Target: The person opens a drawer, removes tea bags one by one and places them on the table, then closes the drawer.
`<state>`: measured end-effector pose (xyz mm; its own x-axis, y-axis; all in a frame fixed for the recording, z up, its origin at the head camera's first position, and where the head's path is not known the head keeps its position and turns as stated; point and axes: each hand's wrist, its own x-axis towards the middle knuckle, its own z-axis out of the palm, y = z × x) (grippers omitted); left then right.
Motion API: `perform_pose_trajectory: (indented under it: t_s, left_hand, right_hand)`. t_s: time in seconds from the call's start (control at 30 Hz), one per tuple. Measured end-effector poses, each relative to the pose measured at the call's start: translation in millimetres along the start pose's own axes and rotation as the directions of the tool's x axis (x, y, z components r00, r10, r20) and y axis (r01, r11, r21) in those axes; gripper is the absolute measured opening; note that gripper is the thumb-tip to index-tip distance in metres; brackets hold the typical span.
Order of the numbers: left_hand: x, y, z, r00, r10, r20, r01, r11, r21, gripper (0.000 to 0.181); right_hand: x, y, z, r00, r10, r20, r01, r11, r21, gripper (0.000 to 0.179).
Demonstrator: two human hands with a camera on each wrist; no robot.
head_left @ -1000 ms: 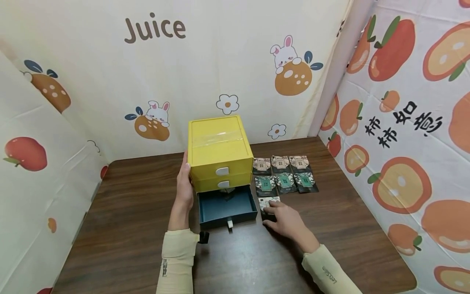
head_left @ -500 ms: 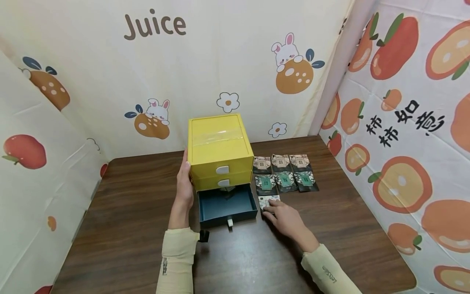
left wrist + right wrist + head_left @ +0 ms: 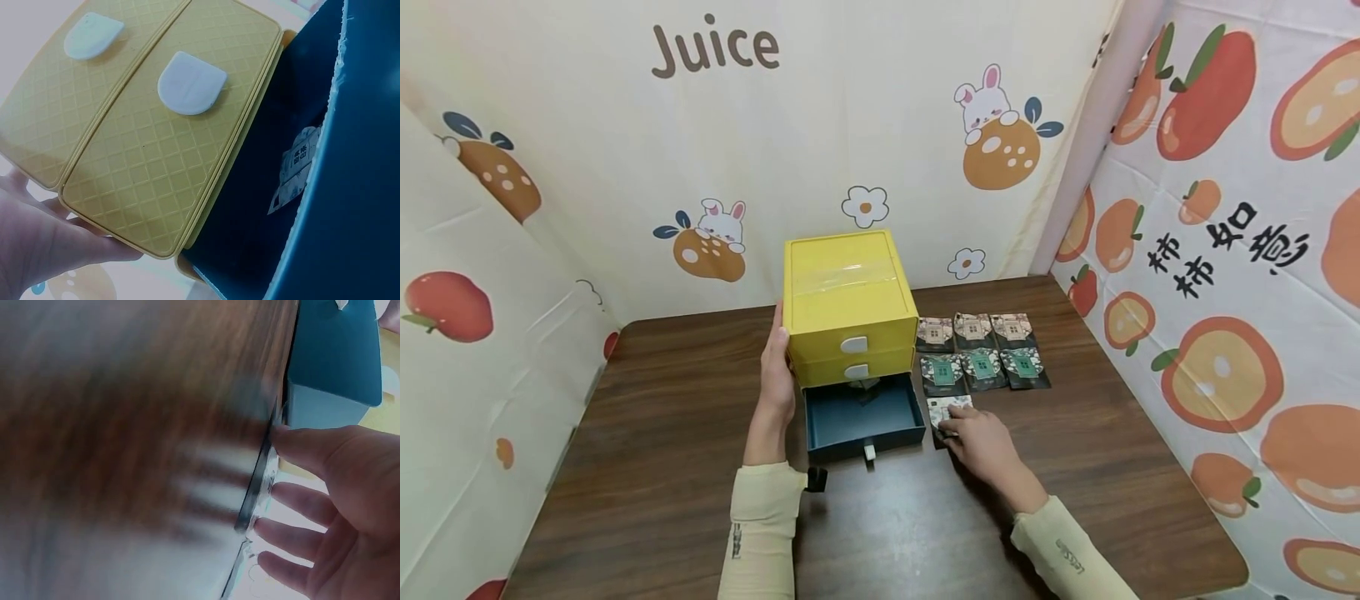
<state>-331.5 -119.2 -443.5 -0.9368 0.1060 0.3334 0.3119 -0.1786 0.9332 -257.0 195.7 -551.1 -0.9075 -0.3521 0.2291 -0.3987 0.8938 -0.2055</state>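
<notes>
A yellow drawer box (image 3: 842,300) with white tabs stands near the middle of the table. My left hand (image 3: 777,375) rests along its left side. Below the yellow drawers, a dark blue drawer (image 3: 842,450) is pulled out. In the left wrist view, a small printed sachet (image 3: 297,161) shows inside it. Right of the drawer, my right hand (image 3: 985,446) touches a flat black-and-white sachet (image 3: 949,405) on the table with its fingertips. Its thumb is at the sachet's near edge in the right wrist view, the fingers fairly straight and spread.
Behind that sachet lie two rows of sachets: a green row (image 3: 982,367) and a pinkish-brown row (image 3: 973,330). They sit close to the box's right side. Printed cloths (image 3: 820,108) hang behind and at both sides of the brown table (image 3: 685,433).
My right thumb has drawn in closer to the sachet, and the right hand has shifted very slightly. My left hand and the box stay in place.
</notes>
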Motion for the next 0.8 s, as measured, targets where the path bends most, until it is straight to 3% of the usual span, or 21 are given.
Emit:
perform_pose_trajectory:
  t_s: [0.17, 0.4, 0.7, 0.8]
  left_hand:
    - [0.2, 2.3, 0.6, 1.000, 0.014, 0.007, -0.014, 1.000, 0.006, 0.053]
    - [-0.3, 3.6, 1.1, 1.000, 0.021, 0.010, -0.021, 1.000, 0.013, 0.054]
    - [0.3, 0.5, 0.9, 0.999, 0.037, 0.010, -0.037, 0.999, -0.006, 0.054]
    - [0.7, -0.4, 0.2, 0.999, 0.033, 0.006, -0.033, 0.999, -0.013, 0.054]
  right_hand:
    - [-0.2, -5.8, -4.2, 0.993, -0.054, -0.102, 0.046, 0.996, -0.082, 0.016]
    - [4.7, -13.8, -15.1, 0.976, -0.126, -0.178, 0.115, 0.991, -0.069, 0.018]
    - [20.3, -30.9, -26.2, 0.979, -0.113, -0.168, 0.124, 0.991, 0.058, 0.016]
    - [30.0, -44.1, -30.4, 0.976, -0.150, -0.158, 0.165, 0.982, 0.089, 0.015]
